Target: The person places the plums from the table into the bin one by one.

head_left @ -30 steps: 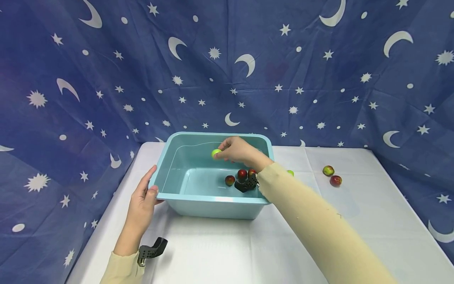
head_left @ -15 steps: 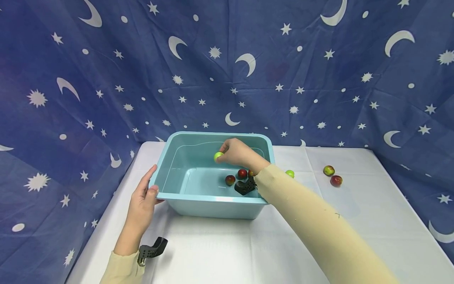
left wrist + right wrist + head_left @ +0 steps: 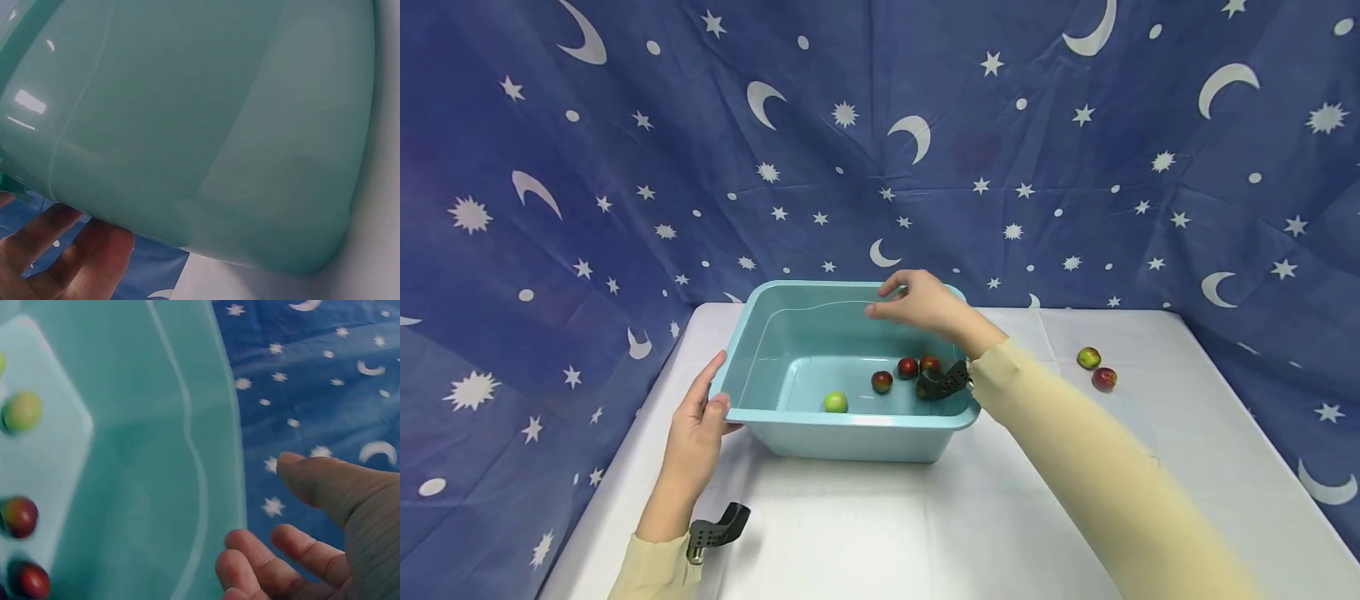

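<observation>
My left hand (image 3: 694, 433) grips the left end of a light blue plastic basin (image 3: 850, 419), thumb at the rim and fingers outside. In the left wrist view, its fingertips (image 3: 115, 247) touch the outer wall. My right hand (image 3: 921, 302) hovers over the basin's back right, holding nothing, fingers loosely bent and thumb apart. Inside the basin, a light green fruit (image 3: 836, 402) lies near the front wall. Several small red fruits (image 3: 882, 382) lie right of it; the wrist camera partly hides one. In the right wrist view, a yellow-green fruit (image 3: 24, 411) lies in the basin.
On the white-covered table (image 3: 850, 533), a green-and-red fruit (image 3: 1088, 357) and a red fruit (image 3: 1104, 379) lie right of the basin. A blue cloth (image 3: 820, 150) with moons and stars hangs behind. My right sleeve (image 3: 1075, 450) covers part of the table.
My right hand has let go of the light green fruit, which now lies in the basin, and moved up and right. The left hand keeps its hold. The green fruit beside the basin is no longer visible.
</observation>
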The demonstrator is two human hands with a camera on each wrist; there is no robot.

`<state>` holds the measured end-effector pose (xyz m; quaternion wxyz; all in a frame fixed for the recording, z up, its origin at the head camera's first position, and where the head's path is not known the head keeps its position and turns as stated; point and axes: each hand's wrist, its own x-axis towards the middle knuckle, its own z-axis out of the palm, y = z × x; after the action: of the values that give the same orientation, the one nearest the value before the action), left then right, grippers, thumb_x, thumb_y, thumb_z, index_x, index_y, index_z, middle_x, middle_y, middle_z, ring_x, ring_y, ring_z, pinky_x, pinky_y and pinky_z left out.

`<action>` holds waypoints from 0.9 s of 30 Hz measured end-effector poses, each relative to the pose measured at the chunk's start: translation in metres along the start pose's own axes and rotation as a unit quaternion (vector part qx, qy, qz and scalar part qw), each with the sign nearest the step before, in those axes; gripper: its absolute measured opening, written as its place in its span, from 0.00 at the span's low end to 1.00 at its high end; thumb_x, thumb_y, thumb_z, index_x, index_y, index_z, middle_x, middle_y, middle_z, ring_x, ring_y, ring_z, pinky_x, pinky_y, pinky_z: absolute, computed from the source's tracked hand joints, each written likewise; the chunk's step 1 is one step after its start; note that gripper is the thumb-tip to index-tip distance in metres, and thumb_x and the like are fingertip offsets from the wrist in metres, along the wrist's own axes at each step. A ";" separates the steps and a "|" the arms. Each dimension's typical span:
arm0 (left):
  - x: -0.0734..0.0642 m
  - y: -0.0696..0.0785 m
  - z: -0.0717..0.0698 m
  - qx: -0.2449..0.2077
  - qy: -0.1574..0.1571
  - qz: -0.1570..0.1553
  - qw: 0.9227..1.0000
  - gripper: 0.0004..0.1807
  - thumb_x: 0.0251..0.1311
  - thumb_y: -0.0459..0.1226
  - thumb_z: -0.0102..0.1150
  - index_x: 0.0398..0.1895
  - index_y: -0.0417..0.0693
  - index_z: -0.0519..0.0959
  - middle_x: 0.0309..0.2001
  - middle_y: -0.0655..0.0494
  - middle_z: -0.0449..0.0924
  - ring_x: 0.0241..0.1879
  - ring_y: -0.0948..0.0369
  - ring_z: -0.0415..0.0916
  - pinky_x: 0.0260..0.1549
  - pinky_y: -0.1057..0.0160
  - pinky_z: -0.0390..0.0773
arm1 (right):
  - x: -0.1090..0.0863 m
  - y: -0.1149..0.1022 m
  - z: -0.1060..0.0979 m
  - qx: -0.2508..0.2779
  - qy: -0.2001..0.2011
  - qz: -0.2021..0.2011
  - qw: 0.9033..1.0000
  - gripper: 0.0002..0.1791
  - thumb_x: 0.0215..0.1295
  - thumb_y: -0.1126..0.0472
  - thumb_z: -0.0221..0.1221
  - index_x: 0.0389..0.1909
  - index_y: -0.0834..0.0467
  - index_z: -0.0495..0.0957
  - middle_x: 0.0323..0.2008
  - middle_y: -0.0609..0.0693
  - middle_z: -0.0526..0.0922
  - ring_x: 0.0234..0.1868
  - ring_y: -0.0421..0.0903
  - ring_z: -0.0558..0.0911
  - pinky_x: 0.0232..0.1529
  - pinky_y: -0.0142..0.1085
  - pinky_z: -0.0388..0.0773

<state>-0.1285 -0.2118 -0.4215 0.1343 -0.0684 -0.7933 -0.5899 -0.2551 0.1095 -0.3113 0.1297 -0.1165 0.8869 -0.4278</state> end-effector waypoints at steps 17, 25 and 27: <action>0.001 -0.001 0.001 -0.002 0.005 0.014 1.000 0.27 0.72 0.39 0.42 0.74 0.58 0.61 0.67 0.47 0.63 0.46 0.57 0.77 0.35 0.64 0.83 | -0.043 0.087 -0.071 0.067 0.112 0.040 0.991 0.36 0.54 0.36 0.66 0.57 0.56 0.73 0.47 0.55 0.80 0.45 0.50 0.78 0.44 0.44 0.76; 0.001 -0.002 0.001 -0.002 0.011 0.015 1.000 0.27 0.72 0.38 0.42 0.73 0.61 0.62 0.67 0.49 0.63 0.45 0.59 0.77 0.34 0.64 0.83 | -0.050 0.127 -0.066 0.078 0.104 0.074 0.989 0.38 0.55 0.36 0.65 0.59 0.56 0.71 0.50 0.56 0.78 0.49 0.54 0.76 0.48 0.45 0.74; 0.001 -0.002 0.002 -0.007 0.010 0.015 1.000 0.27 0.72 0.37 0.42 0.73 0.60 0.62 0.68 0.49 0.63 0.44 0.59 0.77 0.33 0.65 0.83 | -0.052 0.138 -0.064 0.082 0.107 0.081 0.988 0.38 0.54 0.35 0.65 0.59 0.56 0.71 0.50 0.56 0.78 0.49 0.54 0.76 0.49 0.45 0.74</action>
<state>-0.1305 -0.2103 -0.4234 0.1508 -0.0754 -0.7867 -0.5938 -0.2407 0.2562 -0.3746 0.0780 0.0135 0.8641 -0.4971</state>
